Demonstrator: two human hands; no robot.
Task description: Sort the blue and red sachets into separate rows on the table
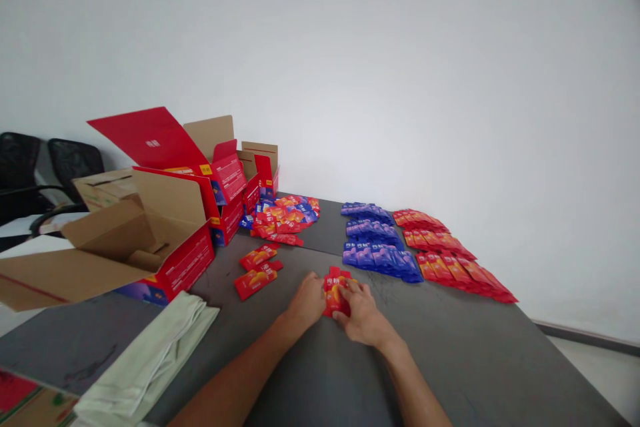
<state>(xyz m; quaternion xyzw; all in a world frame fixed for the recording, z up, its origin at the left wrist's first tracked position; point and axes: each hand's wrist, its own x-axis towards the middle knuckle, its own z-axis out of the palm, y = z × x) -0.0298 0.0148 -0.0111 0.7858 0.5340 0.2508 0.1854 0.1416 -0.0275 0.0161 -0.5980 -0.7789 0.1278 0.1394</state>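
Both of my hands rest on the grey table (450, 347) and hold a small stack of red sachets (335, 290) between them. My left hand (306, 301) grips the stack's left side, and my right hand (361, 312) covers its right side. Two loose red sachets (257, 273) lie just left of my left hand. Beyond my hands, rows of blue sachets (374, 240) and rows of red sachets (450, 253) are laid out overlapping. A mixed heap of red and blue sachets (284, 215) lies farther back near the boxes.
Open red-and-brown cartons (165, 233) stand at the left, with more cartons (235, 173) behind them. A folded pale green cloth (150, 353) lies at the near left. Black chairs (45, 173) stand by the white wall.
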